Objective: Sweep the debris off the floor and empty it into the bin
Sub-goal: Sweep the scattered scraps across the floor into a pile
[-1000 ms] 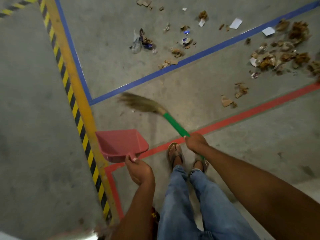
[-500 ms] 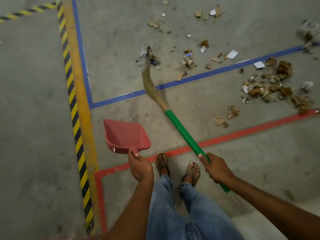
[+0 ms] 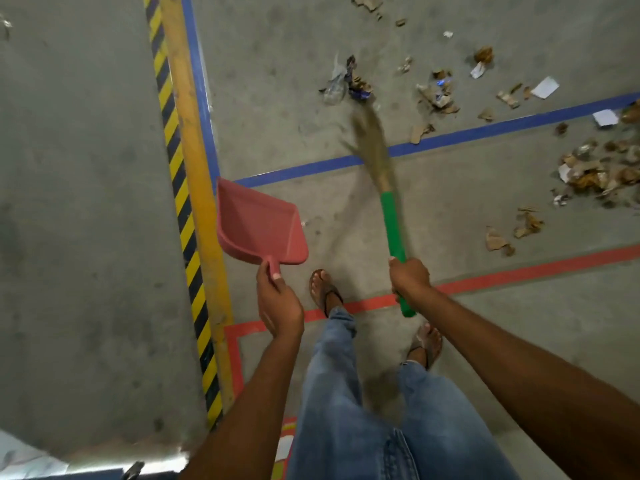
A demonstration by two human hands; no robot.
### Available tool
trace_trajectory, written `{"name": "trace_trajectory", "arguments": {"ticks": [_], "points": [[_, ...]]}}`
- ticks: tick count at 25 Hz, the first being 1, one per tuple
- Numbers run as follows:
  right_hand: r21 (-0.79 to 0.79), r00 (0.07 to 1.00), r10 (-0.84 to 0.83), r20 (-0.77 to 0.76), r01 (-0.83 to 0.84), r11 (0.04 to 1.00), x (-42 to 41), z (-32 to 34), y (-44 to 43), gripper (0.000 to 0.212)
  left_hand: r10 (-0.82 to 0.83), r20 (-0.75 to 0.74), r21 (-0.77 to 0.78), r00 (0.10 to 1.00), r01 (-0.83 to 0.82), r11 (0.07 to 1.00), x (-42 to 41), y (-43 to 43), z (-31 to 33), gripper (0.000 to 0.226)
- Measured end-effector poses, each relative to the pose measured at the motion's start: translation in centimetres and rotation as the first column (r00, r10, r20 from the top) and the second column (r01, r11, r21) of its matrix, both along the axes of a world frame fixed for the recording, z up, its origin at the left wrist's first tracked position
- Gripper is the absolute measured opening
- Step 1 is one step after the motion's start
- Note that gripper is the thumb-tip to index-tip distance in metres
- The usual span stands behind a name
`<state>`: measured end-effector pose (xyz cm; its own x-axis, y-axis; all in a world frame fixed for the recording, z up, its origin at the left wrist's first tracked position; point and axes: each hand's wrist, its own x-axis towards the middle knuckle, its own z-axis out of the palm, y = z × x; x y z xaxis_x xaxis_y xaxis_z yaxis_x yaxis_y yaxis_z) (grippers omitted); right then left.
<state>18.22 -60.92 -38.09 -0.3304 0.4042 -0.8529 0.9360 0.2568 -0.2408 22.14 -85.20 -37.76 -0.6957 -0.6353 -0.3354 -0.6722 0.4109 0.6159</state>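
My left hand (image 3: 277,299) grips the handle of a red dustpan (image 3: 258,223), held above the floor beside the yellow line. My right hand (image 3: 408,275) grips the green handle of a grass broom (image 3: 393,230). Its blurred bristles (image 3: 370,133) point away from me over the blue line, just short of a crumpled wrapper pile (image 3: 349,81). Cardboard and paper debris (image 3: 436,95) lies scattered ahead, with a bigger heap (image 3: 595,168) at the right and loose pieces (image 3: 512,233) nearer the red line. No bin is in view.
Yellow-black hazard tape and a yellow line (image 3: 194,188) run along the left. A blue line (image 3: 450,136) and a red line (image 3: 519,271) cross the concrete floor. My feet in sandals (image 3: 323,289) stand on the red line.
I have stepped forward toward the debris. The broom has swung from pointing left to pointing straight ahead, and the dustpan has come up and forward with my left hand.
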Motion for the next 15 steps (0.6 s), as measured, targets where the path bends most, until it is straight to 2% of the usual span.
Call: {"name": "trace_trajectory", "arguments": {"ticks": [2,4,7,9,13,14,15], "points": [[0.012,0.997,0.005,-0.073,-0.004,1.0,2.5,3.4,-0.2,0.036,0.013,0.0,0.007,1.0,-0.013,1.0,-2.4,-2.3,0.5,0.043],[-0.086,0.993,0.021,-0.117,-0.031,0.996,4.9,7.5,-0.7,0.034,0.04,0.022,0.013,0.999,-0.04,0.999,-5.1,-4.2,1.2,0.039],[-0.154,0.963,0.237,-0.127,-0.255,0.955,6.0,10.4,-3.4,0.031,0.136,0.028,-0.004,0.99,-0.136,0.991,-8.1,-6.7,1.8,0.037],[-0.16,0.914,0.386,-0.127,-0.403,0.901,3.4,9.5,-6.9,0.024,0.164,0.021,-0.018,0.986,-0.164,0.986,-9.9,-8.2,2.5,0.037],[-0.168,0.778,0.609,-0.154,-0.628,0.76,-7.9,2.8,-14.9,0.035,0.201,0.009,-0.008,0.98,-0.201,0.98,-11.8,-10.6,1.7,0.036],[-0.18,0.799,0.585,-0.141,-0.602,0.778,-11.3,0.7,-16.9,0.035,0.213,0.004,0.001,0.977,-0.213,0.977,-12.3,-11.3,1.2,0.036],[-0.216,0.858,0.503,-0.106,-0.514,0.83,-14.6,-1.1,-18.7,0.035,0.228,-0.008,0.017,0.974,-0.228,0.974,-12.6,-11.8,0.7,0.036]]}}
